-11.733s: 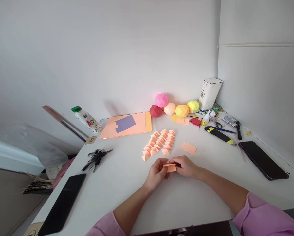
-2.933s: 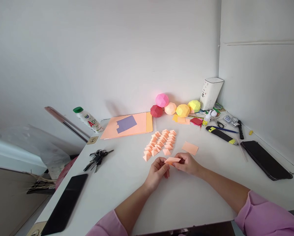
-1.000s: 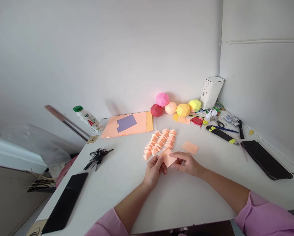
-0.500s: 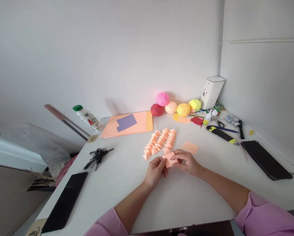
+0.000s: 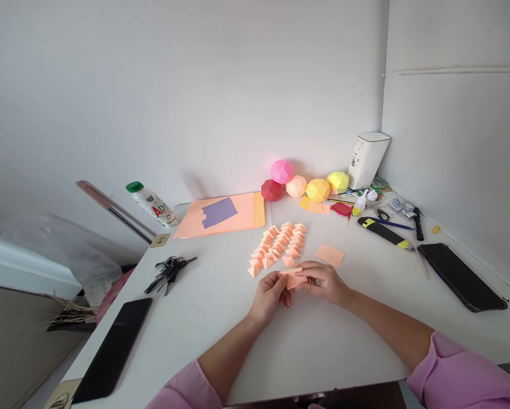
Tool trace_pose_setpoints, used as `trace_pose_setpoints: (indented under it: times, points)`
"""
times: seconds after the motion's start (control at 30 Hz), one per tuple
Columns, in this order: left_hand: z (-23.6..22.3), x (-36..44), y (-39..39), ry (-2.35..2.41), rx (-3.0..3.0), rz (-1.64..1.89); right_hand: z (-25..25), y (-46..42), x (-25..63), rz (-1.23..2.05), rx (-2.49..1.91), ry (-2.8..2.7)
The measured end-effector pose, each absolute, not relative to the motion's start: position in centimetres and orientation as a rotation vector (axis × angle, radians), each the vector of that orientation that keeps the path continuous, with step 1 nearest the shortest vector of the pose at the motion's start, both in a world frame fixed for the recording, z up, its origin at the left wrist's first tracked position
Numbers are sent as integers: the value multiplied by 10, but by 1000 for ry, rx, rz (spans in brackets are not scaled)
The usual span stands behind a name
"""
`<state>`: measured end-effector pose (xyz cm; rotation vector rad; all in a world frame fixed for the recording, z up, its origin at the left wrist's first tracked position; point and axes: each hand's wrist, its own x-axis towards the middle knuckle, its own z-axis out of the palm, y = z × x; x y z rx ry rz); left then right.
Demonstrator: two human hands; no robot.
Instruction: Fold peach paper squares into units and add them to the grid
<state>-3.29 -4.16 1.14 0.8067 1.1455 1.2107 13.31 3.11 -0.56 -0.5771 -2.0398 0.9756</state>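
Observation:
A small peach paper piece [image 5: 294, 278] is pinched between my left hand [image 5: 268, 296] and my right hand [image 5: 325, 282], just above the white table [image 5: 204, 318]. Both hands have their fingers closed on its edges. Right behind them lies a cluster of several folded peach paper units [image 5: 279, 245]. A flat peach paper square [image 5: 329, 255] lies on the table just beyond my right hand.
Coloured paper balls [image 5: 300, 184] line the back wall beside a white box [image 5: 367, 161]. Peach sheets with a purple piece [image 5: 221, 215], a bottle [image 5: 150, 204], keys [image 5: 170, 270], two black phones [image 5: 112, 351] [image 5: 462, 275], and tools [image 5: 383, 232] lie around.
The paper piece was opened out flatter a second ago; now it is folded narrower between my fingers. My hands stay in the same spot.

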Motion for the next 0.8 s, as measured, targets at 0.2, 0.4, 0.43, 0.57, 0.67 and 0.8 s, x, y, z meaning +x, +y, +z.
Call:
trace_pose_setpoints:
  times: [0.2,0.4,0.43,0.57,0.67,0.8]
  points:
    - [14,-33,-45,1105,893,1160,3,29,132,1159,-626,-1966]
    - [14,-33,-48,1059,971,1149,8,26,132,1203,-683,-1929]
    - [14,-32,-47,1076,974,1142,9,26,131,1225,-692,-1919]
    - [11,-31,-46,1128,982,1138,12,23,130,1364,-688,-1841]
    - [11,-31,-45,1133,970,1155,10,23,130,1463,-663,-1777]
    - [12,-32,-45,1121,956,1175,10,24,130,1540,-673,-1739]
